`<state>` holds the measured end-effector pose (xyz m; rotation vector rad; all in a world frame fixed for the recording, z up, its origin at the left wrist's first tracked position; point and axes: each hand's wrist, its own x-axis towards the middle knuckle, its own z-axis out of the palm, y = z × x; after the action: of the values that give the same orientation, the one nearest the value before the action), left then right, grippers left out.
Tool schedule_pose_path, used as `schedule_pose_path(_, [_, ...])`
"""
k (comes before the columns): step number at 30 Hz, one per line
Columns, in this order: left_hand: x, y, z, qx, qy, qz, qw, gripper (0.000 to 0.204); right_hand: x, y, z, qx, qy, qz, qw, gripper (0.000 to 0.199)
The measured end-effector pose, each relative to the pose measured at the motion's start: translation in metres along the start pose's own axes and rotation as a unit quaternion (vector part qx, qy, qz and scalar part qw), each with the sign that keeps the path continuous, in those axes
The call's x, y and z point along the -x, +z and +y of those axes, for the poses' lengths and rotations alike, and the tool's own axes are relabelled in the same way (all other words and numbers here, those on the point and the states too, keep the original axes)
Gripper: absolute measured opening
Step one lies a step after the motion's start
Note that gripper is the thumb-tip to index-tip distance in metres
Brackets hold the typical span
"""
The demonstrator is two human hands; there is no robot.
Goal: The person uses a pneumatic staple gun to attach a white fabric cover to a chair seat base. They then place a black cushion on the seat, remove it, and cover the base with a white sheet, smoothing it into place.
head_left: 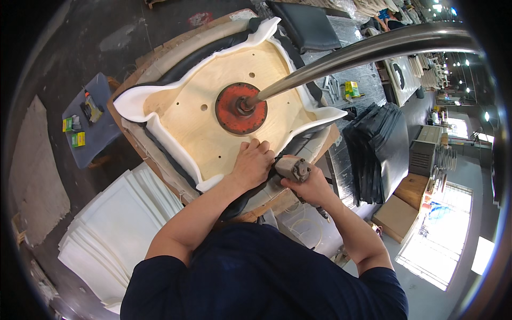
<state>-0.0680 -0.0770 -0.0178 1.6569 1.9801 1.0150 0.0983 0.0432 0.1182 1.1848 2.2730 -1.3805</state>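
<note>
A pale plywood seat panel (176, 125) lies underside up, its edges wrapped by white foam padding (133, 105) and a black cover (210, 60). A red round plate (226, 114) presses on the panel's middle, below a bent steel pipe (362, 53). At the near edge, my left hand (252, 164) is closed, its curled fingers resting over the board's rim where the cover is folded in; its fingertips are partly hidden. My right hand (311, 186) grips a staple gun (293, 167), its head beside the left hand at the same edge.
White foam sheets (114, 224) are stacked at the near left. A blue-grey stool top (96, 136) farther left bears a glue bottle and small boxes. To the right stand stacked black covers (373, 149) on a plastic-wrapped table (349, 34) with a yellow-green box (352, 89). Another person (392, 18) is far off.
</note>
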Motion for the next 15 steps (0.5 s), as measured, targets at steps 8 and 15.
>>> schedule_pose_path(8, [-0.009, -0.01, -0.009, -0.048, 0.028, -0.051, 0.997, 0.013, -0.005, 0.001, -0.002, 0.031, 0.026, 0.026, 0.999, 0.065])
schedule_pose_path(15, [-0.008, -0.009, -0.013, -0.042, 0.083, -0.022, 0.995, 0.011, 0.017, 0.006, 0.01, -0.043, 0.022, 0.023, 0.999, 0.066])
